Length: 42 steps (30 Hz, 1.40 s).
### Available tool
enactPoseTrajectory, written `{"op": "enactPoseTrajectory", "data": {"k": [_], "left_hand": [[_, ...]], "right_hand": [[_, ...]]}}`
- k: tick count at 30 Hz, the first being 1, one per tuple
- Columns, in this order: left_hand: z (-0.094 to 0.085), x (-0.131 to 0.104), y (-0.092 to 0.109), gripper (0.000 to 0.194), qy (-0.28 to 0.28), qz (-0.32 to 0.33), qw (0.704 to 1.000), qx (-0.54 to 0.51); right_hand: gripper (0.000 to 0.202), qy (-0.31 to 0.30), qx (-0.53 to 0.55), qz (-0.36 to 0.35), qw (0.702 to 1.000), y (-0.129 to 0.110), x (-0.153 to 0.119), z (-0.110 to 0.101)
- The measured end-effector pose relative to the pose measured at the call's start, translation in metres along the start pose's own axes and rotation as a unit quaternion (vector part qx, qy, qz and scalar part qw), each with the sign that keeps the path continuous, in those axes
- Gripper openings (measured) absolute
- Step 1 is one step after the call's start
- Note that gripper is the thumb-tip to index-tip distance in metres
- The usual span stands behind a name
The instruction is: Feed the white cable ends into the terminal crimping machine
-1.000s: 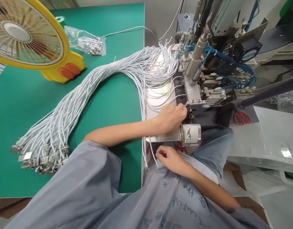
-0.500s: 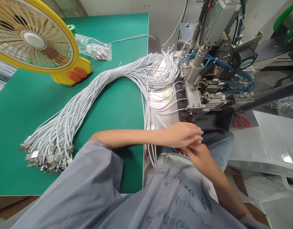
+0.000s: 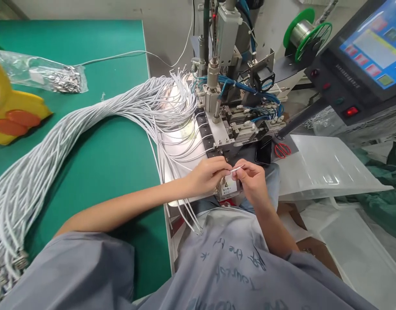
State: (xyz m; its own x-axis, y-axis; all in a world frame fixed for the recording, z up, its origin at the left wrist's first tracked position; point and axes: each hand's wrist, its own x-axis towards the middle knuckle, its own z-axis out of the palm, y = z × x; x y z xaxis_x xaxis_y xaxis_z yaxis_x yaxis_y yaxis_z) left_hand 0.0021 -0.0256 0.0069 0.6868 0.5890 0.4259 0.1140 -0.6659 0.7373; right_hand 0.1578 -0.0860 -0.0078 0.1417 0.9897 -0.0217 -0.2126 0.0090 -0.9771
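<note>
In front of the machine, my left hand (image 3: pixel 209 174) pinches a thin white cable (image 3: pixel 237 168) near its end. My right hand (image 3: pixel 252 180) closes its thumb and fingertips on the same cable's tip, almost touching the left fingertips. The fingers partly cover the tip, so its detail is too small to make out. A thick bundle of white cables (image 3: pixel 97 107) runs across the green table to the machine (image 3: pixel 214 103), and several cable ends sit in its row of black slots (image 3: pixel 206 129). A few loose cables hang under my left wrist, over the front edge.
On the green table (image 3: pixel 120 159) are a bag of small metal parts (image 3: pixel 67 79) and a yellow fan base (image 3: pixel 20 112). Right of the machine lie a black phone (image 3: pixel 264 150) and red-handled scissors (image 3: pixel 282 150). A wire spool (image 3: pixel 301 34) and a control screen (image 3: pixel 372 47) stand above.
My view has turned to the right, bringing the control screen in. The hands, overlapped before, are now slightly apart, with the white cable's end showing between their fingertips.
</note>
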Motion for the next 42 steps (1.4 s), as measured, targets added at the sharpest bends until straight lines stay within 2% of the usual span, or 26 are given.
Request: {"op": "enactPoseTrajectory", "data": {"k": [2, 6, 10, 13, 15, 18, 20, 22, 24, 26, 29, 31, 34, 36, 39, 42], "left_hand": [[-0.001, 0.000, 0.002, 0.020, -0.009, 0.001, 1.000, 0.008], [-0.002, -0.001, 0.002, 0.023, -0.018, 0.020, 0.999, 0.037], [-0.004, -0.004, -0.003, 0.026, -0.038, 0.068, 0.984, 0.159], [-0.002, -0.006, -0.007, 0.027, -0.038, 0.083, 0.969, 0.230], [0.000, -0.006, -0.007, 0.024, -0.027, 0.077, 0.976, 0.204], [0.003, -0.005, -0.005, 0.021, 0.009, 0.062, 0.992, 0.113], [0.002, -0.003, -0.004, 0.020, 0.021, 0.055, 0.996, 0.061], [-0.001, -0.001, -0.005, 0.022, -0.001, 0.057, 0.997, 0.049], [-0.006, 0.001, -0.006, 0.026, -0.039, 0.081, 0.991, 0.096], [-0.011, 0.004, -0.007, 0.031, -0.078, 0.120, 0.971, 0.192], [-0.014, 0.005, -0.011, 0.034, -0.113, 0.156, 0.929, 0.317], [-0.010, 0.004, -0.013, 0.031, -0.098, 0.144, 0.926, 0.336], [0.001, -0.002, -0.016, 0.028, -0.051, 0.086, 0.954, 0.283], [0.006, -0.005, -0.016, 0.031, -0.046, 0.047, 0.969, 0.239], [0.006, -0.005, -0.011, 0.031, -0.090, 0.013, 0.965, 0.245], [0.000, 0.001, -0.010, 0.025, -0.153, -0.028, 0.934, 0.322]], "right_hand": [[0.018, 0.009, -0.043, -0.033, 0.998, 0.000, 0.000, 0.000], [0.017, -0.003, -0.115, -0.044, 0.992, -0.009, -0.001, -0.005], [0.018, -0.017, -0.219, -0.049, 0.974, -0.019, 0.002, -0.011], [0.020, -0.008, -0.238, -0.057, 0.970, -0.019, 0.004, -0.010], [0.022, 0.020, -0.221, -0.067, 0.973, -0.014, 0.004, -0.005], [0.022, 0.050, -0.192, -0.070, 0.978, -0.006, 0.002, 0.001], [0.020, 0.033, -0.161, -0.063, 0.984, -0.003, 0.002, 0.000], [0.019, -0.013, -0.130, -0.047, 0.990, -0.006, 0.005, -0.006], [0.019, -0.067, -0.128, -0.016, 0.989, -0.012, 0.010, -0.013], [0.018, -0.098, -0.164, 0.007, 0.982, -0.019, 0.015, -0.019], [0.017, -0.091, -0.244, -0.018, 0.965, -0.023, 0.019, -0.020], [0.019, -0.060, -0.277, -0.053, 0.958, -0.019, 0.019, -0.016], [0.021, 0.011, -0.262, -0.082, 0.961, -0.007, 0.015, -0.004], [0.020, 0.055, -0.230, -0.078, 0.969, 0.000, 0.012, 0.002], [0.021, 0.079, -0.222, -0.050, 0.971, 0.008, 0.012, 0.001], [0.024, 0.050, -0.233, -0.013, 0.971, 0.015, 0.020, -0.012]]}}
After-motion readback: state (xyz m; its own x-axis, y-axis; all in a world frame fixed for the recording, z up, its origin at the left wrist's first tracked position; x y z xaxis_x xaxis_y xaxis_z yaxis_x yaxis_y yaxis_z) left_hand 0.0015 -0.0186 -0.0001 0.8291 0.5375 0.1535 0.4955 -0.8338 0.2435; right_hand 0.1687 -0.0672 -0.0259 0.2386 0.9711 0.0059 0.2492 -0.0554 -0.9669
